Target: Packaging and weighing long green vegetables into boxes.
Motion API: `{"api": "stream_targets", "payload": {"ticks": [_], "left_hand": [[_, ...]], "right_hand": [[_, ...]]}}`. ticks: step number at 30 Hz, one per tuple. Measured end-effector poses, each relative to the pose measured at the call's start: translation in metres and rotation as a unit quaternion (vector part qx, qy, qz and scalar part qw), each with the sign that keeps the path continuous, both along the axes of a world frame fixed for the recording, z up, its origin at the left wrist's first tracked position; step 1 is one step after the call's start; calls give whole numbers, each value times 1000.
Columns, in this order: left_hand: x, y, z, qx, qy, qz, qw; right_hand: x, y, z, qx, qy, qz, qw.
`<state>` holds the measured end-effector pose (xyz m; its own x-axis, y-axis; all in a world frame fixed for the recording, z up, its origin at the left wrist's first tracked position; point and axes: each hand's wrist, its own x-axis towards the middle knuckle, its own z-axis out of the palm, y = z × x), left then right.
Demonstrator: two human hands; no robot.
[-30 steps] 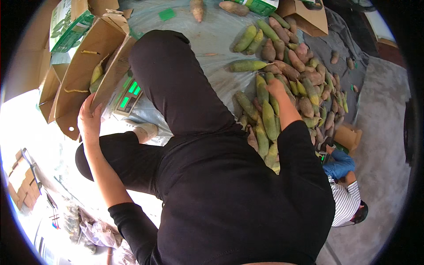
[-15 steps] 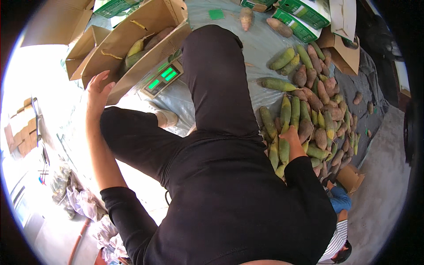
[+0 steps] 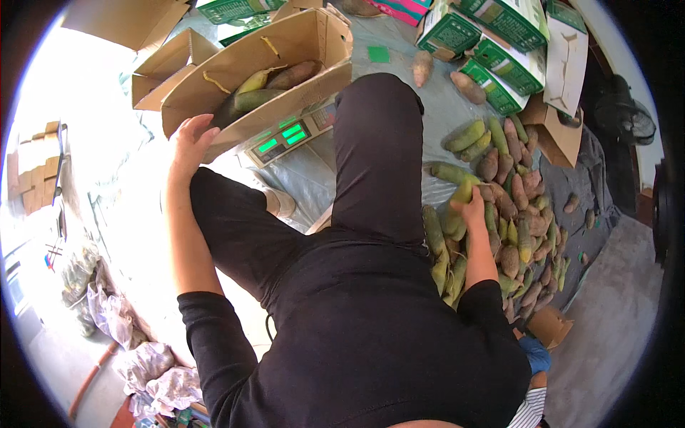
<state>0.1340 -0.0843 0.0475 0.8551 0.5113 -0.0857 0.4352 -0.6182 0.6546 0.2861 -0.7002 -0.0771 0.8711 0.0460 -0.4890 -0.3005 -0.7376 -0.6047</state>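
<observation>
A: Left hand (image 3: 189, 143) spread flat, fingers extended, pressed against the near end of the open cardboard box (image 3: 214, 82). Gripping nothing, only touching the wall.

B: Right hand (image 3: 471, 209) reached down to the pile of green and brown pods (image 3: 510, 214), closed around one yellow-green pod (image 3: 462, 192) at the pile's near edge.

A: Inside the box, several pods already lying, green and brown together (image 3: 275, 85). Box resting tilted over a digital scale (image 3: 289, 135) with a lit green display.

B: Both forearms bare below black sleeves; left arm stretched forward and out, right arm bent down beside the knee in black trousers (image 3: 378, 143).

A: Underneath everything, a pale blue-grey sheet (image 3: 435, 114) spread on the floor, pile heaped on it to the right.

B: Further out, green-and-white cartons (image 3: 499, 50) stacked at the top, two loose brown pods (image 3: 446, 75) lying before them. Grey floor (image 3: 606, 321) at right, crumpled plastic bags (image 3: 143, 364) at lower left, bright glare along the left.
</observation>
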Motion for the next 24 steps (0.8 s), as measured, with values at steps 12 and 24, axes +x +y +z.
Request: {"api": "stream_targets", "payload": {"ticks": [12, 24], "left_hand": [[-5, 5, -6, -48, 25, 24, 998], [2, 7, 0, -54, 50, 11, 997]], "right_hand": [[108, 242, 225, 364, -249, 200, 875], [84, 404, 245, 134, -457, 441, 761]]}}
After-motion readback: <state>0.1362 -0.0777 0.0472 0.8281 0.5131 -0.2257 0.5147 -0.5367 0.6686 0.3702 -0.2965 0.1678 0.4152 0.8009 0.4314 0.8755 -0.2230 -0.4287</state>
